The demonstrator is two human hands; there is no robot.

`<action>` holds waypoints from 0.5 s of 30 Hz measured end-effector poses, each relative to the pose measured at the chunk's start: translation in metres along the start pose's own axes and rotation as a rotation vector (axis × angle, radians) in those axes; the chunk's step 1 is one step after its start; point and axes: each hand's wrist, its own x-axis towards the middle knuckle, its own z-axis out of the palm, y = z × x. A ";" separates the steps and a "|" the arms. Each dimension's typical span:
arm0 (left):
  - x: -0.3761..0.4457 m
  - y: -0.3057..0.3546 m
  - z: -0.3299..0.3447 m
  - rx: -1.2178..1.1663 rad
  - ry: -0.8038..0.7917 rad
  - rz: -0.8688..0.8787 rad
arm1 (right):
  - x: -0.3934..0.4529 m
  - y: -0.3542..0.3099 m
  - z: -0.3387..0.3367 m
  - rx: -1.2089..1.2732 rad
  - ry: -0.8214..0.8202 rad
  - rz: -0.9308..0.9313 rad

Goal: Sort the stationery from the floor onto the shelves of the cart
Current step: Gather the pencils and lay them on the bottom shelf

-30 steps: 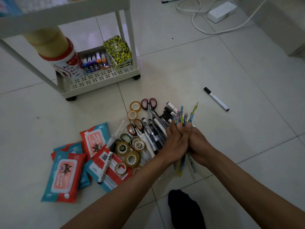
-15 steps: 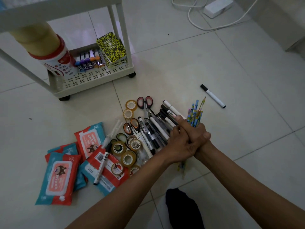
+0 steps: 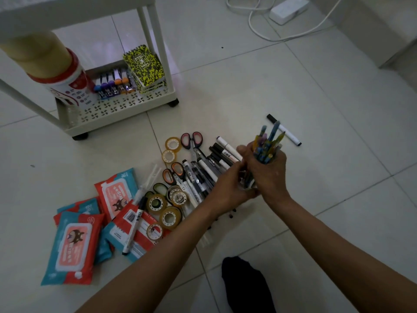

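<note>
My right hand (image 3: 267,171) grips a bundle of colourful pens (image 3: 267,143) upright above the floor, tips pointing up. My left hand (image 3: 230,185) holds the bundle's lower end from the left. On the tiles to the left lie black and white markers (image 3: 216,159), two pairs of scissors (image 3: 191,141), several tape rolls (image 3: 169,216) and several wet-wipe packs (image 3: 72,247). The white cart (image 3: 117,111) stands at the upper left; its bottom shelf holds small staplers (image 3: 114,85) and yellow-black notebooks (image 3: 145,66).
A single white marker (image 3: 285,131) lies on the floor just beyond my hands. A power strip (image 3: 288,6) with white cables sits at the top right. A round canister (image 3: 63,77) leans on the cart's bottom shelf. A dark sock (image 3: 247,285) is at the bottom.
The pen bundle rose off the floor and turned more upright. My right hand shifted up around it, while my left hand slid down to its lower end.
</note>
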 end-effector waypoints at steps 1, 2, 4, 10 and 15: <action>0.002 0.000 0.003 0.014 0.043 0.040 | -0.006 0.001 0.005 0.008 0.013 -0.014; 0.004 0.000 0.006 0.025 0.081 0.075 | -0.012 0.000 0.009 0.019 0.037 -0.025; 0.006 -0.001 0.011 0.042 0.122 0.133 | -0.020 0.001 0.014 0.045 0.096 -0.026; 0.005 -0.007 0.039 -0.100 0.163 0.152 | -0.035 0.019 -0.002 0.029 0.164 0.002; -0.005 0.001 0.052 -0.305 0.214 0.142 | -0.043 0.033 -0.011 -0.167 0.124 -0.091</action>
